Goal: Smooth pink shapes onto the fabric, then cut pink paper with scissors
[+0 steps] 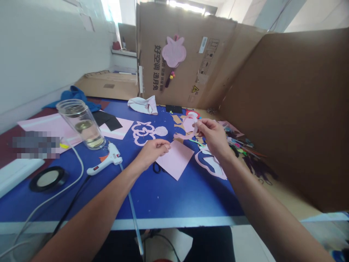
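Note:
My right hand [214,136] pinches a curved pink cut-out strip [185,134] between thumb and fingers, above the blue table [191,196]. My left hand [152,153] is curled at the upper corner of a pink paper square [174,160], and I cannot tell whether it grips the sheet. Black-handled scissors [156,167] lie partly under that sheet. A pink outline cut-out [142,133] lies beyond my left hand, and another [209,166] lies below my right wrist.
A white glue gun [105,159] and a water-filled glass tumbler [81,125] stand left, near a black-rimmed tape roll [48,179] and cables. Paper scraps and craft supplies [240,147] lie right. A cardboard wall [283,116] rises behind, with a pink ornament [173,52].

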`<state>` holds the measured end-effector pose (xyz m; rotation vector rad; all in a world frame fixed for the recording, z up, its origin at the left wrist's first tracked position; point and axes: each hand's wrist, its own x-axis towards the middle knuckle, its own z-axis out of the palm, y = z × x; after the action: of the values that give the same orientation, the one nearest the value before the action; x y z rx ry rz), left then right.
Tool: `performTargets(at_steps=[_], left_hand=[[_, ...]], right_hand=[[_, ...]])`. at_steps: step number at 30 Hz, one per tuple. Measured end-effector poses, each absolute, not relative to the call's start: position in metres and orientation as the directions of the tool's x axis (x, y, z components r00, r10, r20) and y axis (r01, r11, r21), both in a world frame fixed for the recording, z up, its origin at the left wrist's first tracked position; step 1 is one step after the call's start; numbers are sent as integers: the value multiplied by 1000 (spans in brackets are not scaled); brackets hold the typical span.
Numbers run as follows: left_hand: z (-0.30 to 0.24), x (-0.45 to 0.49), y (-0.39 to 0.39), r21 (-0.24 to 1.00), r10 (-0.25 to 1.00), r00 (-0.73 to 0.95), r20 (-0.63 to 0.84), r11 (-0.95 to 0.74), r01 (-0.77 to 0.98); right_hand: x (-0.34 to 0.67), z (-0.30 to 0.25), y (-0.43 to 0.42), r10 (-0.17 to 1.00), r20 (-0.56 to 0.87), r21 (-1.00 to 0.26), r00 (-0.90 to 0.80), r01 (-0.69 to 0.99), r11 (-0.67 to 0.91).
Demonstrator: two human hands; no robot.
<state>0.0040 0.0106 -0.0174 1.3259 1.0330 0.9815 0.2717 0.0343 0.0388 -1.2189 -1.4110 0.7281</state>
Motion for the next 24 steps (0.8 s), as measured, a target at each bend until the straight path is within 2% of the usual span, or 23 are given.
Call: performTargets(at_steps=[3, 5, 8, 12, 16, 20, 22, 24], left_hand=[[-11, 6, 7, 959, 920, 352, -172, 238, -153], [-7, 7, 6, 898, 888, 418, -192, 331, -291], [-4, 5, 8, 825, 912, 388, -130, 316, -468], [-4, 2, 12, 814, 954, 276, -120, 253, -522], [-2, 0, 13, 841, 974, 209, -84, 181, -509], [1, -1, 13, 858, 980, 186, -72, 156, -490], [3, -2, 14, 861, 976, 197, -88, 174, -478], [3, -3, 14, 864, 972, 213, -102, 192, -465]], right_hand=[[255, 45, 18, 959, 266, -964, 96, 44, 263], [243, 45, 8, 972, 221, -973, 75, -57, 225], [229, 37, -5, 989, 146, -986, 38, -78, 148], [224, 25, -15, 997, 70, -997, -15, -44, 70], [257, 30, -13, 997, 36, -994, -74, 103, 43], [323, 40, -4, 975, 151, -932, 165, 353, 84], [353, 37, -2, 963, 166, -828, 214, 560, 18], [373, 27, -3, 972, 144, -656, 185, 754, -46]])
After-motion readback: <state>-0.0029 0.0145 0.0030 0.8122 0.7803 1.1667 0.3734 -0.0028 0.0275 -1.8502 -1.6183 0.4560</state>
